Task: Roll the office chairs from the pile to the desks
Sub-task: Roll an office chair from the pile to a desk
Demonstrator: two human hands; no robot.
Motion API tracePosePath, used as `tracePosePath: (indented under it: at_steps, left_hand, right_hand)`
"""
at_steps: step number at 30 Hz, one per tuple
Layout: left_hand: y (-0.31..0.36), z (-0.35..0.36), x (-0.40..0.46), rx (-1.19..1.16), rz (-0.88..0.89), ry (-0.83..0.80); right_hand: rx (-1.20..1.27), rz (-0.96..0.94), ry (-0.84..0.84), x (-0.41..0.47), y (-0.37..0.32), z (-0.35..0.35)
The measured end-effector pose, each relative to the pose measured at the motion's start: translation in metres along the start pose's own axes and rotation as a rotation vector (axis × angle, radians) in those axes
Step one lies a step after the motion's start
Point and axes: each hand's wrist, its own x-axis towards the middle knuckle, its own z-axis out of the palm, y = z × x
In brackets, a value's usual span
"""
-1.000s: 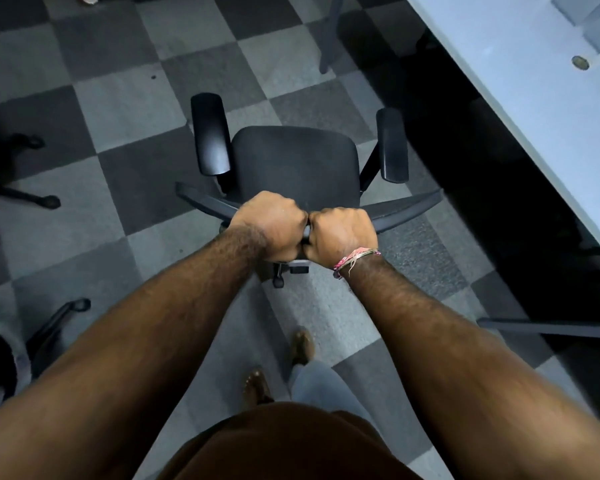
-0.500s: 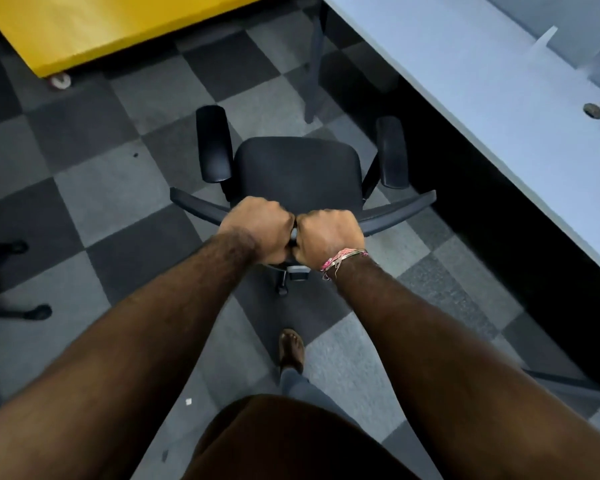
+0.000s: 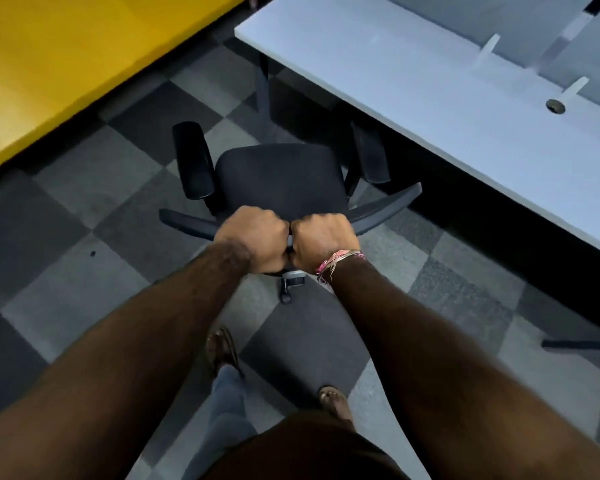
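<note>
Black office chair, backrest gripped by both hands, nears the desk edge.

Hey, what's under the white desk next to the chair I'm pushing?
Under the white desk a dark metal leg stands near its corner, with checkered carpet beside it. The rest is deep shadow, so anything further in cannot be seen. The office chair is not under it yet.

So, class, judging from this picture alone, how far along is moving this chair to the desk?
Done: the office chair is beside the white desk. In hand: the left hand and right hand grip its backrest top. Left: tucking it under.
</note>
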Motion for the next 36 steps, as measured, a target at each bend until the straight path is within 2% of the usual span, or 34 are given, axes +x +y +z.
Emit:
tracePosePath:
  at_steps: [6,9,15,25,29,36]
  left_hand:
    - [-0.110,0.001,0.011,0.035,0.167,-0.032]
    - [-0.144,0.001,0.002,0.058,0.230,-0.026]
    - [-0.179,0.002,-0.025,0.115,0.307,-0.042]
    - [-0.202,0.016,-0.061,0.164,0.459,-0.032]
    - [-0.220,0.015,-0.048,0.188,0.535,-0.054]
    - [-0.290,0.010,0.007,0.214,0.602,-0.052]
  right_hand:
    - [0.041,0.159,0.003,0.075,-0.065,-0.016]
    - [0.050,0.228,0.004,0.093,-0.095,-0.017]
    - [0.055,0.307,0.010,0.096,-0.149,-0.028]
    - [0.041,0.453,0.023,0.077,-0.214,-0.028]
    - [0.039,0.482,0.041,0.095,-0.220,-0.029]
    - [0.044,0.590,0.073,0.179,-0.222,-0.033]
